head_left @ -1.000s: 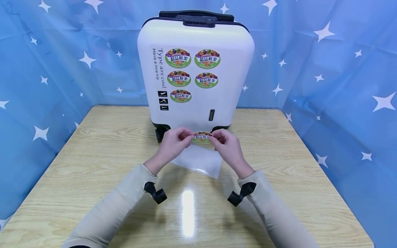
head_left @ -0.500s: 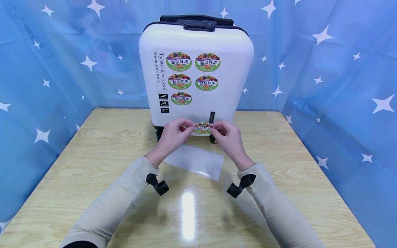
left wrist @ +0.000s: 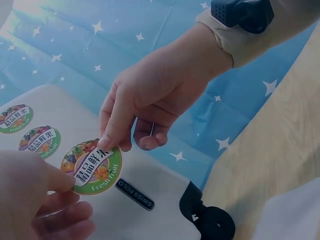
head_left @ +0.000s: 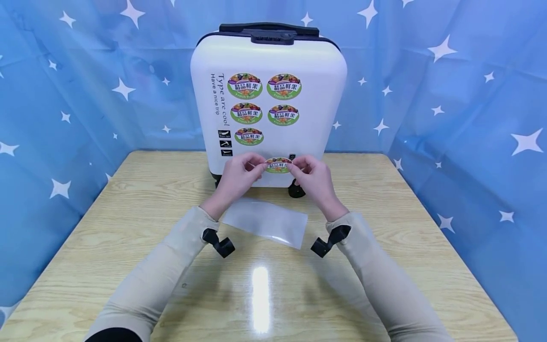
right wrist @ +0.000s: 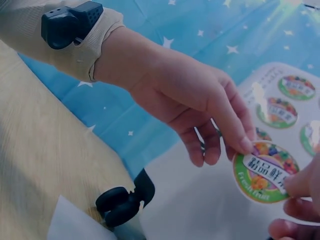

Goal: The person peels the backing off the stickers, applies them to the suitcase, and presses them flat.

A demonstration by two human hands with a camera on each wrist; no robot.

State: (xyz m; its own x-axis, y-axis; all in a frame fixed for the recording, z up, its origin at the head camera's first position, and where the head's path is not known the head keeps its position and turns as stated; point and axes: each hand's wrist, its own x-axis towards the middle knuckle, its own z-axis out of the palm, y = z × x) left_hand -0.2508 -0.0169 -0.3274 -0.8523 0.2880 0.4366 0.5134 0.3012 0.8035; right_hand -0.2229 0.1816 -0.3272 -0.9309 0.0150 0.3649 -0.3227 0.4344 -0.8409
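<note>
An oval fruit sticker (head_left: 278, 166) is stretched between my two hands, in front of the lower part of a white suitcase (head_left: 312, 71). My left hand (head_left: 241, 175) pinches its left end between thumb and forefinger. At the right end, my right hand (head_left: 314, 180) pinches it the same way. The left wrist view shows the sticker (left wrist: 92, 167) face out, close to the black SWISS POLO badge (left wrist: 135, 194). Several matching stickers (head_left: 245, 86) are on the suitcase front in two columns, three on the left and two on the right.
A translucent backing sheet (head_left: 269, 221) lies on the wooden table (head_left: 141, 213) below my hands. The suitcase stands on black wheels (head_left: 296, 190) at the table's back. Blue star-patterned cloth (head_left: 427, 85) hangs behind and at both sides.
Both hands have moved up and forward with the sticker, from the suitcase's bottom edge to in front of its lower face. The pinch on both ends stays the same.
</note>
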